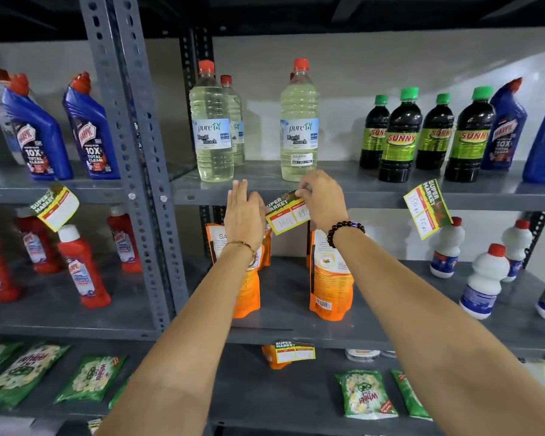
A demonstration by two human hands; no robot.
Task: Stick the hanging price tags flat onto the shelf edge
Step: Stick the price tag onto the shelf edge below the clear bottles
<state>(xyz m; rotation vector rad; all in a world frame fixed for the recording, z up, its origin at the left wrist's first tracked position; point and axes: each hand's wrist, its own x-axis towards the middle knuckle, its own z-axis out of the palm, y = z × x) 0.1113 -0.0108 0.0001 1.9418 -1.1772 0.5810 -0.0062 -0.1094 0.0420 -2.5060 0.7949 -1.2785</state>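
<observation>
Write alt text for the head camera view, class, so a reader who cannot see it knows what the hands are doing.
The right hand pinches the top of a tilted yellow price tag against the grey shelf edge, while the left hand is open beside the tag. Bleach bottles stand on the shelf above, and another tag hangs crooked to the right.

Head camera faces the shelf rack (375,196) closely, seemingly tilted slightly downward

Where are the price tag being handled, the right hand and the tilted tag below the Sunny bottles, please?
price tag (286,217), head view, white price boxes.
right hand (323,201), head view, back of hand.
tilted tag (427,209), head view, centre.
</observation>
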